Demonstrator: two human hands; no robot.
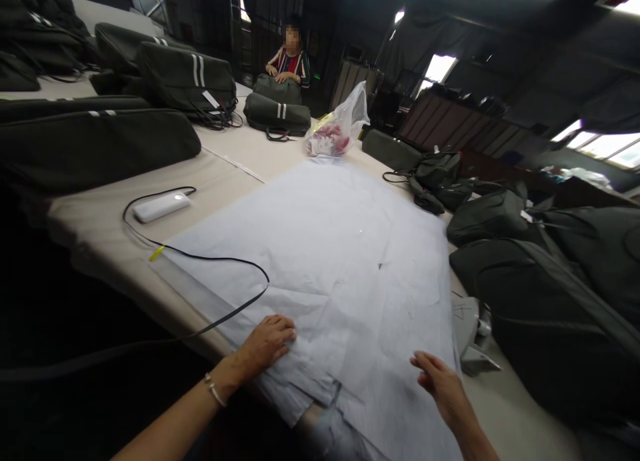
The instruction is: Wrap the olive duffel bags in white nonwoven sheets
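Note:
White translucent sheets (320, 228) lie spread over the table, creased and layered near the front edge. My left hand (267, 341) rests on them at the near edge, fingers loosely bent and holding nothing; a bracelet circles that wrist. Above the right part of the sheets is my right hand (443, 384), its fingers partly curled but apart, with no object seen in them. Whether it touches the sheet I cannot tell. A thin black cable (235, 260) crosses the sheets' left side, running to a white power bank (161, 206).
Dark green bags line the left (100, 141) and right (540, 301) sides. A grey metal device (470, 331) stands by the sheets' right edge. At the far end sit a clear plastic bag (333, 131) with red contents and a rolled bag (277, 114). A person (290, 61) handles another bag there.

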